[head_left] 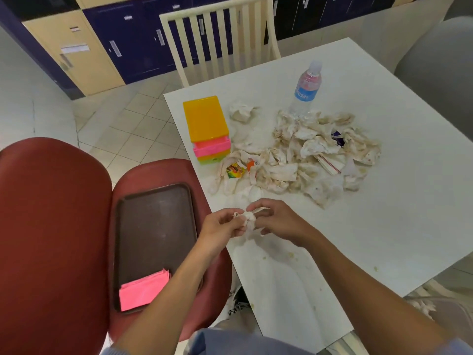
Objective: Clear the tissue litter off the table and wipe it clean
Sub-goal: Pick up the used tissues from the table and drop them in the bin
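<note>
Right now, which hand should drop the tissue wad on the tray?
Left. The left hand is nearer the tray on the red chair; both hands pinch the tissue wad, and the right hand sits over the table.

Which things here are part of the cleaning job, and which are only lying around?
Job: tissue pile; tissue wad held by left hand and right hand; table; pink cloth.
Lying about: water bottle; coloured boxes; brown tray.

Landmark tissue pile (302,157): bottle (305,88) touching its far edge, stacked trays (207,129) just left. Table (409,201) right of pile bare; near side open except crumbs (290,254).
</note>
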Tool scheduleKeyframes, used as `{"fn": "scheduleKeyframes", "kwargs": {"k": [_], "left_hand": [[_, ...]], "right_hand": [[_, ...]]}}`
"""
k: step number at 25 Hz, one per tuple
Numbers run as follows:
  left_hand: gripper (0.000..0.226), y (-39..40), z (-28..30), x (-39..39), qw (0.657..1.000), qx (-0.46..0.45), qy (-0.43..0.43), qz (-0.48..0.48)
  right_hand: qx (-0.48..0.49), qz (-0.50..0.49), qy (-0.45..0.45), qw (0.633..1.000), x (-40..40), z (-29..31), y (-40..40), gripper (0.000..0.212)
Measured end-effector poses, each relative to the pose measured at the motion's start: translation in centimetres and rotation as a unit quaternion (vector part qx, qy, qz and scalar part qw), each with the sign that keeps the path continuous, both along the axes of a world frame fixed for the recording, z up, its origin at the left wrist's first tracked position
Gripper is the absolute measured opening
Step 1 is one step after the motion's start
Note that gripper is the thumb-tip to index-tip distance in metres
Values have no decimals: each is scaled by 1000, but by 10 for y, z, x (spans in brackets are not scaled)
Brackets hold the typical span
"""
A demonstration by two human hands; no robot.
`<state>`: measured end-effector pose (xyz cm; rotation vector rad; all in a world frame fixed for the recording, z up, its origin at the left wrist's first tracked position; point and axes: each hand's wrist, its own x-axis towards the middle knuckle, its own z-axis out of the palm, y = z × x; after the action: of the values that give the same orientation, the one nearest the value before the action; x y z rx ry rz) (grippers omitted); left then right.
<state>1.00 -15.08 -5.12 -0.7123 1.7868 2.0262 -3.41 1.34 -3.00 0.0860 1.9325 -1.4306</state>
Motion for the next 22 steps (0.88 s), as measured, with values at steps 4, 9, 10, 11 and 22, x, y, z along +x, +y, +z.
{"fn": "scheduleKeyframes", "kwargs": {"k": [4,9,10,11,22], "left_hand": [[7,-12,4,2,999,-10,-11,40],[7,-23,7,13,998,-16,-16,58],[7,-22,7,15,998,-18,-17,61],[7,-22,8,17,998,-19,-18,63],[10,84,30,19,1000,14,6,-10]], "right_hand": [[157,-45,167,972,-28,-11,-8,37],[283,119,218,926,-38,-32,-20,64],[287,117,211,927,-37,-34,-20,62],[284,102,202,932,-36,-34,-20,60],[127,-239,127,954,40,-14,118,41]]}}
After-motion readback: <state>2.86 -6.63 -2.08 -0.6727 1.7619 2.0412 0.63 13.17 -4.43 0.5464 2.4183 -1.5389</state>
